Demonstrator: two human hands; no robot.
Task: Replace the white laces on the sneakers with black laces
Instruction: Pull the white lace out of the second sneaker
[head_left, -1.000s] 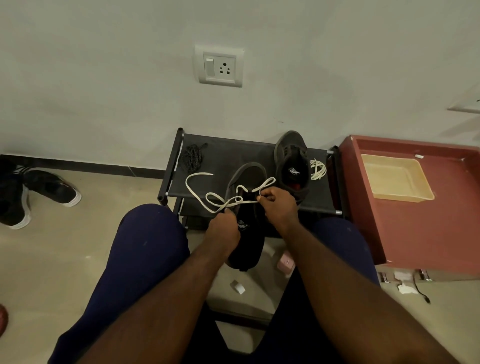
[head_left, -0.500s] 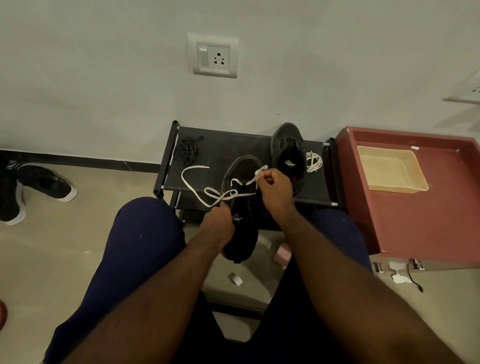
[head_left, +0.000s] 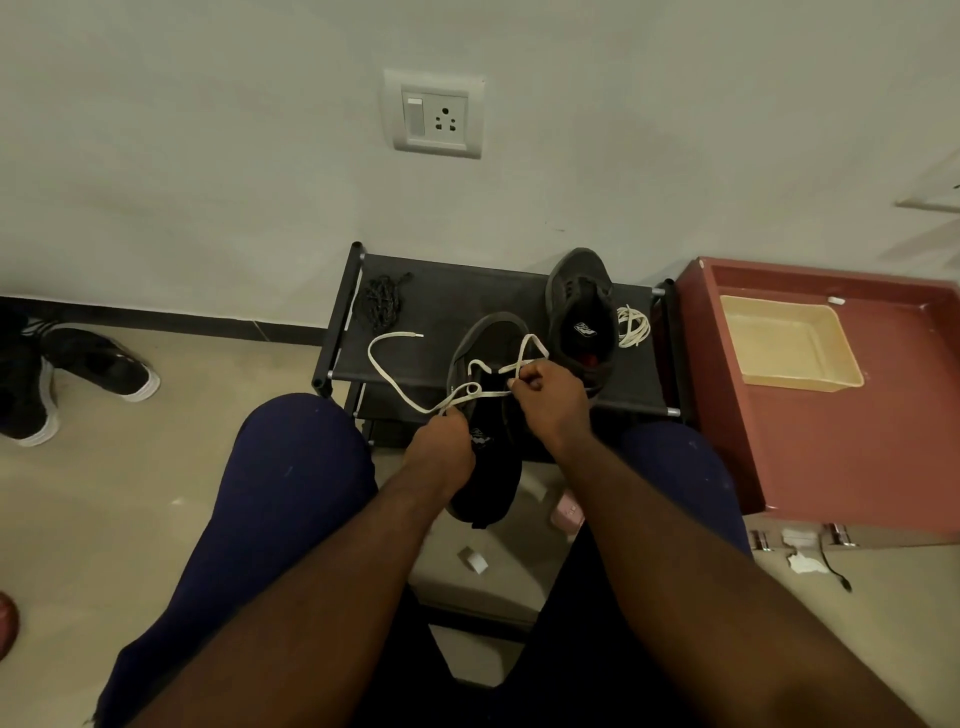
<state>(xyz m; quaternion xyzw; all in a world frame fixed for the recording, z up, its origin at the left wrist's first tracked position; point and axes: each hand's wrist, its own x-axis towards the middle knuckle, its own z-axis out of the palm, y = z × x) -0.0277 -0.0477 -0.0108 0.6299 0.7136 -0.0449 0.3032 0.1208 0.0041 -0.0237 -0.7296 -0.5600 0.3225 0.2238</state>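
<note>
1. Since a second ago the tangle of white lace (head_left: 405, 334) by the left hand (head_left: 441, 441) has been drawn out. Only one small loop is left there, and a nearly straight stretch runs from it to the right hand (head_left: 550, 397). Both hands have stayed at the sneaker (head_left: 496, 467).
2. The left hand's fingers are curled, and it pinches the lace at the sneaker's left edge.
3. The right hand is closed like a fist and pinches the lace between thumb and forefinger above the sneaker's opening. A loop of lace rises from it over the toe.
4. The free end of the lace curves away left and lies on the top of the shoe rack (head_left: 467, 296).
5. The sneaker sits between the two hands, toe on the front of the rack top and heel hanging toward the person, between the knees (head_left: 291, 467) in dark blue trousers. What bears the heel cannot be told.
6. A second sneaker (head_left: 582, 312) stands on the right of the rack top, toe to the wall, with no lace seen in it. A coiled white lace (head_left: 632, 325) lies just beside it on the right.
7. The black laces (head_left: 383, 301) lie in a bundle at the rack's back left corner.
8. A red cabinet (head_left: 831, 457) holding a beige tray (head_left: 784, 343) stands just right of the rack.
9. A wall socket (head_left: 435, 118) is above the rack, and black-and-white shoes (head_left: 98, 361) lie on the floor at far left.
</note>
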